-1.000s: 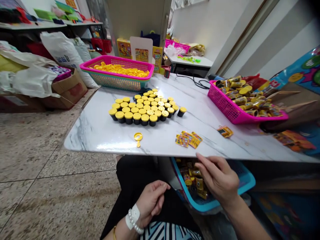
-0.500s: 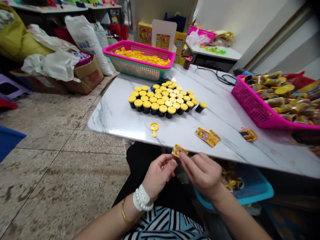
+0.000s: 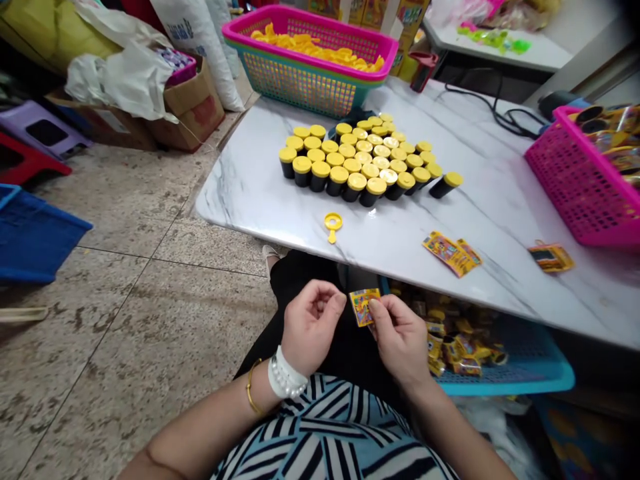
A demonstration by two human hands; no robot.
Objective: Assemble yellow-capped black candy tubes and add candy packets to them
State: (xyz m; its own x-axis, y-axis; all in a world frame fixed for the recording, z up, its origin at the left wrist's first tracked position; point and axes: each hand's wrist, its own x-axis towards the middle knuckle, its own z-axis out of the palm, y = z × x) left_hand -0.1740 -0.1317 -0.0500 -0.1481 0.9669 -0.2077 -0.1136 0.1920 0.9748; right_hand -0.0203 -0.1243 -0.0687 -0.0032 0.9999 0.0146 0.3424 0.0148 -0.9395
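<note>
Over my lap, my right hand [image 3: 400, 333] pinches a small printed yellow label [image 3: 363, 307] between thumb and fingers. My left hand [image 3: 313, 325] is just left of the label, its fingers curled toward the thumb; whether anything is between them is too small to tell. On the marble-patterned table [image 3: 240, 193] stand several black jars with yellow lids [image 3: 357, 181] in a tight group, one tilted jar [image 3: 447, 185] at their right end. A yellow ring with a short tab [image 3: 333, 227] lies near the front edge. More printed labels [image 3: 451, 253] lie to the right.
A pink and teal basket [image 3: 310, 87] of yellow parts stands at the back. At right is a pink basket [image 3: 583, 180] of wrapped pieces, with a small bundle [image 3: 551, 257] before it. Below the table edge sits a blue basket [image 3: 530, 373] of printed tubes.
The view has shifted, so the table appears higher and more of the blue basket shows. My right hand has turned the label more face-on, and my left hand's fingers have curled beside it.
</note>
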